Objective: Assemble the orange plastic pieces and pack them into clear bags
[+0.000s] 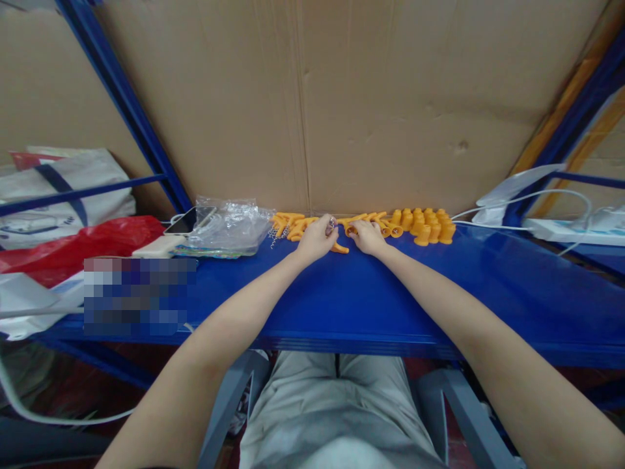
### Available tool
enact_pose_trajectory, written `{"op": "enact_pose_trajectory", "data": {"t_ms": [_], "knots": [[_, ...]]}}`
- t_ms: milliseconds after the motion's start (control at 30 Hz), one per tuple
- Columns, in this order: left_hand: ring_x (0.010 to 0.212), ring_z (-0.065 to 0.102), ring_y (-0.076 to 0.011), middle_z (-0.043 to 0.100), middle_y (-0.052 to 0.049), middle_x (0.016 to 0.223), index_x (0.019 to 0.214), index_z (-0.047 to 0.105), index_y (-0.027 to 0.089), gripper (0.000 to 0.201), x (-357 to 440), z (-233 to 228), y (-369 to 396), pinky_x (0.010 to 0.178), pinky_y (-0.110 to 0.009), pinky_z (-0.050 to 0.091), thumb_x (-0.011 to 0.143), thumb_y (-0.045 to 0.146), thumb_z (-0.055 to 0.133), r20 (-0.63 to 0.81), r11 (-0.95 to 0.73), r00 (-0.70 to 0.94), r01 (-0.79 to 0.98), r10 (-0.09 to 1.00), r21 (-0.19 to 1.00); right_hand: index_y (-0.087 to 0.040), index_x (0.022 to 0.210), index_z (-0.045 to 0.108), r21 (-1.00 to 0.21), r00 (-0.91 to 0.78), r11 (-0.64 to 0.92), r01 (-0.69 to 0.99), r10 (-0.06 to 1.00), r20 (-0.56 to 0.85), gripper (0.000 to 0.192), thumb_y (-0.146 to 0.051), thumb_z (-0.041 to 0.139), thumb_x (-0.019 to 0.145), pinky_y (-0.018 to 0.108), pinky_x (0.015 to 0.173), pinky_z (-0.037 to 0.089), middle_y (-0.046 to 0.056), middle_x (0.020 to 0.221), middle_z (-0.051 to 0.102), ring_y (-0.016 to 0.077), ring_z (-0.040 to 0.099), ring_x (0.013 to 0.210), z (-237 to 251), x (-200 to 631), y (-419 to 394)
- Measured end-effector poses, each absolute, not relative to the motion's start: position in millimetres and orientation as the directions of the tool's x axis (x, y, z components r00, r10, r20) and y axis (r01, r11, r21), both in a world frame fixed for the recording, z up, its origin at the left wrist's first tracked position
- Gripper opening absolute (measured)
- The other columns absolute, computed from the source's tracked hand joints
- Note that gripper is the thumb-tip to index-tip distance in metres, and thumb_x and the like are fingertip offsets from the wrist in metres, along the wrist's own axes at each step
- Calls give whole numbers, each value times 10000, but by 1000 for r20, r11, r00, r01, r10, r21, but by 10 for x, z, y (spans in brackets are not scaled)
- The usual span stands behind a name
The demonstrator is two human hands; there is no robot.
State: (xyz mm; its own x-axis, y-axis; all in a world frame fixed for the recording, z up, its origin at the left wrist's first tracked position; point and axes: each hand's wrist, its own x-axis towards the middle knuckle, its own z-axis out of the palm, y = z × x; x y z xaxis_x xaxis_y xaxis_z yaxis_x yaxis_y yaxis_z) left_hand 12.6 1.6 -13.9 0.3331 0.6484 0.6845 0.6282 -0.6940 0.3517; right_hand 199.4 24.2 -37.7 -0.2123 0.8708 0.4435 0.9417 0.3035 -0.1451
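Note:
My left hand [316,238] is closed around a small orange plastic piece with a shiny metal part at its fingertips. My right hand [367,237] pinches another orange plastic piece [350,229] right beside it. Both hands rest on the blue shelf [342,293], close together, at its far edge. Loose orange pieces [290,225] lie to the left of my hands, with small metal chains [273,233] next to them. A cluster of upright orange pieces [427,225] stands to the right.
A crumpled clear plastic bag [229,225], a phone [188,220] and a white power bank [159,246] lie at left, beside a red bag [73,244]. A white power strip [561,229] with cables sits at right. A cardboard wall [342,98] backs the shelf.

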Motion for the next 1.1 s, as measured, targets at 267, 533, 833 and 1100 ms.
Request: {"op": "enact_pose_trajectory", "data": {"t_ms": [267, 533, 833, 1100], "knots": [[747, 595, -161, 613, -31, 770, 687, 580, 181, 223, 126, -189, 92, 726, -293, 491, 889, 274, 565, 639, -682, 389, 666, 663, 303, -207, 1277, 636, -306, -346, 485, 820, 844, 411, 433, -164, 618, 847, 445, 1034, 456, 92, 1308, 670, 241, 619, 1206, -349, 2237, 445], [748, 594, -168, 622, -17, 752, 689, 555, 195, 259, 140, -326, 117, 745, -294, 486, 914, 321, 562, 524, -725, 537, 636, 661, 263, -144, 1254, 663, -248, -349, 448, 859, 866, 358, 386, -129, 618, 871, 438, 1081, 418, 153, 1302, 669, 261, 610, 1225, -273, 2263, 397], [752, 617, -184, 658, -40, 782, 728, 593, 182, 248, 143, -278, 66, 729, -298, 485, 936, 296, 524, 462, -712, 567, 660, 682, 241, -150, 1311, 604, -12, -259, 296, 955, 855, 449, 366, -225, 503, 967, 584, 1120, 259, 175, 1392, 602, 329, 538, 1299, -340, 2083, 187], [874, 656, -212, 701, -73, 915, 839, 650, 177, 201, 138, -262, 8, 825, -334, 522, 949, 267, 509, 448, -714, 589, 676, 673, 184, -148, 1232, 635, 81, -345, 350, 933, 809, 477, 328, -226, 429, 990, 545, 1093, 250, 169, 1270, 678, 320, 583, 1213, -320, 2047, 164]]}}
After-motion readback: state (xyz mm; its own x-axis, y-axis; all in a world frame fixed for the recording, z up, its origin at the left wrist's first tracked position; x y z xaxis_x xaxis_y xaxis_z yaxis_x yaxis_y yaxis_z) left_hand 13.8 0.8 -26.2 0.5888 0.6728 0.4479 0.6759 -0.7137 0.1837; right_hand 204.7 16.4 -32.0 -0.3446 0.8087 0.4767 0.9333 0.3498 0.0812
